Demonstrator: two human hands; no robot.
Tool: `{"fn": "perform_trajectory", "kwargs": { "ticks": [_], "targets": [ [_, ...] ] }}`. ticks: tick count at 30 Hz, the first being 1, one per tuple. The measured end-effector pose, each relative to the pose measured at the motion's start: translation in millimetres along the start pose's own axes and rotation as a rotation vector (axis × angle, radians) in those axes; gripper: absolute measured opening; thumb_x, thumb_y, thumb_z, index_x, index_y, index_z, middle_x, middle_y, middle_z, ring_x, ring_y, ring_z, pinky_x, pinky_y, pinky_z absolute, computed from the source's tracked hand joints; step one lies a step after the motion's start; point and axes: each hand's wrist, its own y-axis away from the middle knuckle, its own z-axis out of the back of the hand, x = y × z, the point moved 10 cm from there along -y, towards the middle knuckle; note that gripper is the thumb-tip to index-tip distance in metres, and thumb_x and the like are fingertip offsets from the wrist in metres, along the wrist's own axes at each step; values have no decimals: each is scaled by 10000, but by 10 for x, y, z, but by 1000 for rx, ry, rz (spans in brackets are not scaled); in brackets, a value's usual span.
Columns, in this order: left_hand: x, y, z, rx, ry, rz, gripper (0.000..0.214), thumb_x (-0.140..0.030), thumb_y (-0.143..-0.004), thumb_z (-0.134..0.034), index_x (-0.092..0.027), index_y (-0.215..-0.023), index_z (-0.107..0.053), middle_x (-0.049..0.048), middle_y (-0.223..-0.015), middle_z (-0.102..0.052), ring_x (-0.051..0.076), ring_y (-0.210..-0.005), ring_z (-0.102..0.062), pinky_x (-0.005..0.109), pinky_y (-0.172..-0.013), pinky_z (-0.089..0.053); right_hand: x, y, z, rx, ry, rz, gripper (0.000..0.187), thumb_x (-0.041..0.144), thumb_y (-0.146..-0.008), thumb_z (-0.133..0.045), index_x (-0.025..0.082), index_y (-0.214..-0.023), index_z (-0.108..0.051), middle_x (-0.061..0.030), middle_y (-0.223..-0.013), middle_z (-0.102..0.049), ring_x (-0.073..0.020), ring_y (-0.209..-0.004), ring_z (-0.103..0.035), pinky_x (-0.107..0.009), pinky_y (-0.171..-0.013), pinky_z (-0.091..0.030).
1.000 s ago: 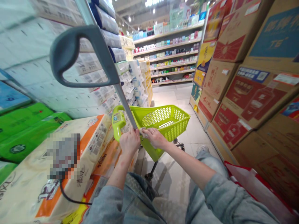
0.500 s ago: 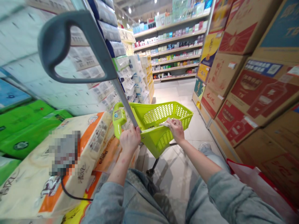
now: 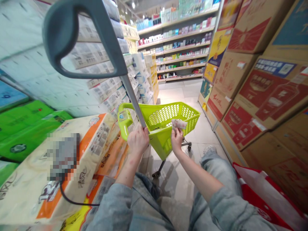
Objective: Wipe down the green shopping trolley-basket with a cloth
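Tissue (image 3: 179, 124) crosswise, R hand (image 3: 177, 140), L (image 3: 138, 140) grips cart-pole (image 3: 133, 99)

Grey-blue sweatshirt: left sleeve (image 3: 108, 205) and right sleeve (image 3: 231, 208) both end around mid-forearm (soft, slightly bunched fabric). Faded light-blue jeans (image 3: 220, 170), pale sneaker (image 3: 209, 149). Left hand (image 3: 138, 140) and right hand (image 3: 176, 140) bare.
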Motion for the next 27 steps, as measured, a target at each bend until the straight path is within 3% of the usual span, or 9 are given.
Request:
{"fn": "perform_trajectory", "kwargs": {
  "ticks": [6,11,16,19,21,24,27],
  "targets": [
    [-62,-26,-8,5,29,16,462,-403,-962,-218,-132,-941,-592,99,-646,-640,218,-638,-615,296,-595,-358,288,261,-107,15,-153,-29,384,462,-880,-393,166,-991,-610,-129,-1106,-556,-226,-1078,-505,-389,-986,-369],
    [-86,-45,-5,7,62,28,465,-408,-960,-214,-132,-942,-588,104,-658,-644,218,-640,-616,301,-593,-361,465,521,-223,148,-222,8,295,449,-868,-452,187,-915,-578,-83,-982,-603,-205,-963,-552,-359,-891,-434],
    [-50,-49,-25,30,95,35,469,-415,-956,-207,-139,-921,-585,115,-683,-650,223,-661,-617,309,-605,-364,419,700,-381,355,-101,144,362,342,-869,-439,185,-1181,-535,-136,-1232,-570,-236,-1177,-503,-375,-965,-427],
    [-23,-50,-27,31,66,28,485,-415,-957,-191,-137,-932,-588,114,-674,-648,226,-656,-613,311,-601,-363,328,529,-367,423,4,247,288,239,-822,-458,184,-1068,-597,-128,-1153,-611,-241,-1141,-525,-389,-976,-422],
    [-11,-51,-27,34,50,25,489,-415,-957,-188,-135,-950,-589,111,-669,-648,224,-651,-611,310,-600,-362,207,281,-283,392,94,230,213,183,-772,-463,177,-914,-621,-121,-1028,-641,-237,-1026,-567,-391,-942,-440],
    [-6,-59,-29,45,41,32,492,-412,-960,-184,-131,-968,-587,114,-685,-655,226,-663,-615,309,-603,-359,138,-32,-196,359,197,253,250,157,-712,-476,162,-920,-616,-121,-1015,-636,-233,-1006,-559,-384,-939,-439],
    [-34,-69,-36,56,42,28,486,-409,-962,-186,-130,-968,-584,114,-699,-660,226,-678,-618,307,-614,-360,150,-72,-221,382,191,314,313,154,-702,-471,155,-986,-604,-126,-1071,-623,-236,-1075,-532,-390,-977,-418]
  ]
}}
